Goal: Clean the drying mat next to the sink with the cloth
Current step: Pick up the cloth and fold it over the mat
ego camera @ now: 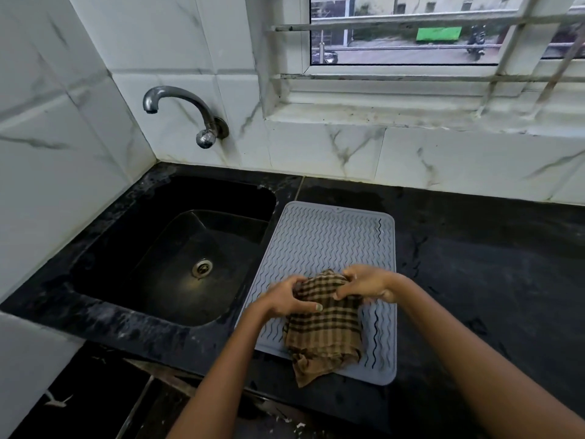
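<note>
Hands meet over the near half of the grey mat [319, 239]: left hand [286, 299] and right hand [367, 285] each pinch the checked cloth [326, 331] at its top edge, its lower part draped on the mat beside the sink [177, 264].

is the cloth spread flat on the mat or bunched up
Bunched up. Both hands, left hand and right hand, grip the checked cloth in rumpled folds on the grey drying mat.

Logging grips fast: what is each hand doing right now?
Left hand: closed, fingers gripping the checked cloth at its upper left.
Right hand: closed, fingers pinching the same cloth at its upper right, over the drying mat.
</note>
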Demonstrator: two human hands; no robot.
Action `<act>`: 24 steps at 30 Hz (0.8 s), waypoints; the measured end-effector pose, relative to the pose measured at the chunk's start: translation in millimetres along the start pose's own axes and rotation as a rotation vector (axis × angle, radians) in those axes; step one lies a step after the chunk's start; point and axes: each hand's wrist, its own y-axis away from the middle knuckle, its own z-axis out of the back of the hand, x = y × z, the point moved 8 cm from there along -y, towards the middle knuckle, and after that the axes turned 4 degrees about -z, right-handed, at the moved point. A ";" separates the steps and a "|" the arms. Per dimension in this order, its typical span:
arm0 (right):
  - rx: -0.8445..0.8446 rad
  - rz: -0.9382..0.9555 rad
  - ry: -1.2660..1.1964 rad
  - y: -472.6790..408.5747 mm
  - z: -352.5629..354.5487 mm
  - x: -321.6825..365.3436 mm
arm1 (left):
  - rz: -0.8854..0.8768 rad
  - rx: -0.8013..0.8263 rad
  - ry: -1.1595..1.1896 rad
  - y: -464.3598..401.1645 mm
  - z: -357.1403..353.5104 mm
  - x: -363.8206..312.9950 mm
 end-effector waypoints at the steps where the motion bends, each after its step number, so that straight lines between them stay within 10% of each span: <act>1: 0.002 0.067 -0.034 7.1 4.8 11.4 | -0.008 0.052 0.035 0.4 1.4 -3.2; 10: -0.207 0.455 -0.554 44.6 59.7 57.2 | -0.365 -0.532 0.004 27.7 83.8 -50.6; 17: -0.060 0.045 -0.110 5.6 12.7 -13.2 | -0.031 -0.190 -0.348 10.9 25.4 -16.1; 21: -0.465 0.076 -0.289 -5.0 30.2 -19.4 | -0.072 -0.590 -0.537 14.0 28.5 -31.5; 24: -0.859 0.148 0.026 12.1 42.2 -3.3 | -0.291 -0.666 -0.592 11.1 14.2 -49.7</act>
